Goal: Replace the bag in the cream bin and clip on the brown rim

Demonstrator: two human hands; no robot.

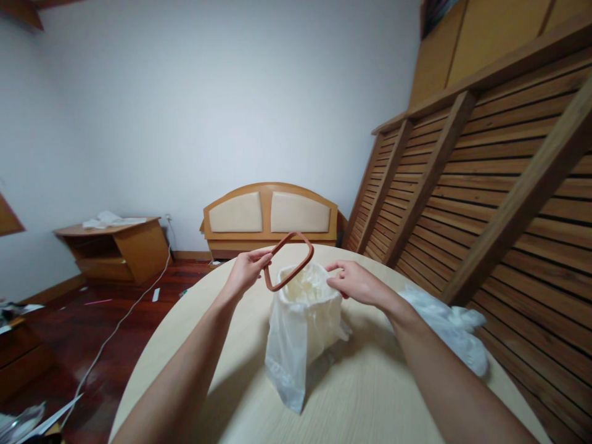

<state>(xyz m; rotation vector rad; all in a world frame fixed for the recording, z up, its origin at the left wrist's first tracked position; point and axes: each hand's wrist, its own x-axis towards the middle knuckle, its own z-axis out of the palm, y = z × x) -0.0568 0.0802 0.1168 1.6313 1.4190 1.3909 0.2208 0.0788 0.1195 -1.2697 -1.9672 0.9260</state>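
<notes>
A small bin lined with a white plastic bag (pixel 305 327) stands on the round table, the bag folded over its rim and hanging down the outside. My left hand (pixel 250 268) pinches the left side of a brown rounded-rectangle ring (pixel 303 266), holding it tilted above the bin's opening. At the right of the rim is my right hand (pixel 354 282), its fingers bent close to the bag's edge. Whether those fingertips grip the plastic is hard to make out. The bin's own walls are mostly hidden by the bag.
White plastic bags (pixel 448 327) lie on the right of the pale round table (pixel 370 394). Wooden slatted panels (pixel 462 179) lean at the right. Beyond the table stand a headboard (pixel 268 213) and a low desk (pixel 124 246). A cable (pixel 123 320) crosses the floor.
</notes>
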